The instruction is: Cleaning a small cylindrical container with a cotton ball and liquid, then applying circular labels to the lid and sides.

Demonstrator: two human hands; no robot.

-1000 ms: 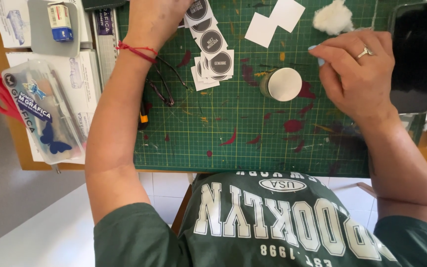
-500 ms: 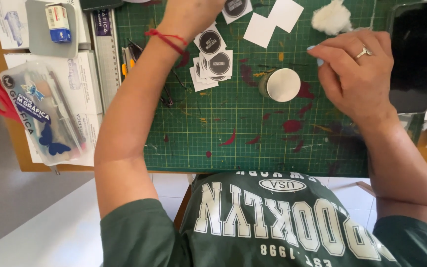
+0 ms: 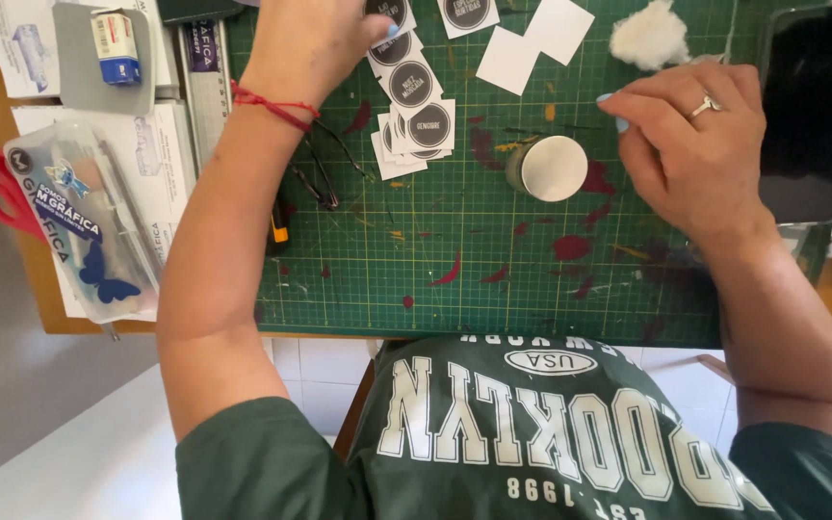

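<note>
The stickers (image 3: 414,96) are white squares, each with a dark round disc printed on it. They lie overlapped in a row whose long axis runs from the top edge of the view near the left hand (image 3: 325,39) down and slightly right toward the mat's (image 3: 455,260) middle; the lowest ones fan out in a small pile. The left hand rests on the upper end of that row, fingers curled, one blue-painted fingertip touching a sticker; whether it pinches one cannot be told. A red string circles its wrist.

The right hand (image 3: 690,144) lies well apart from the row, on the mat's right part, fingers bent and loosely together, a ring on one; nothing shows in its grip. Between the hands, nearer the right one, stands a small round tin (image 3: 549,169) with a pale lid facing up, just right of the pile's lower end.

Two blank white squares (image 3: 536,43) lie above the tin, a tuft of cotton (image 3: 649,37) to their right. A dark phone (image 3: 816,111) lies at the mat's right edge. A pair of glasses (image 3: 325,173) lies just below the left wrist.

Left of the mat on the desk (image 3: 12,250): a clear pencil case (image 3: 84,226) with a blue butterfly, red scissors (image 3: 2,197) under it, a ruler (image 3: 206,82) lying lengthwise, and a small white-and-blue box (image 3: 116,46) on a grey card.
</note>
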